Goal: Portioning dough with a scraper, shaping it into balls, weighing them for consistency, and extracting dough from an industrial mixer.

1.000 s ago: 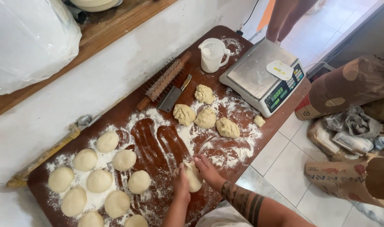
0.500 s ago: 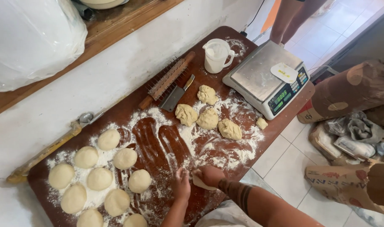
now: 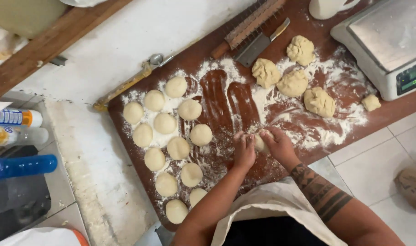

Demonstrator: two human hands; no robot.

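Dough piece — cupped between left hand and right hand, both grips clamped; long axis hidden.

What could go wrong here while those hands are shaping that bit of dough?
The piece of dough sits between the left hand and right hand close to the near edge of the floured wooden board; it might roll off toward the tiled floor. The lowest of the rounded dough balls also lies near that edge, so an elbow may knock it.
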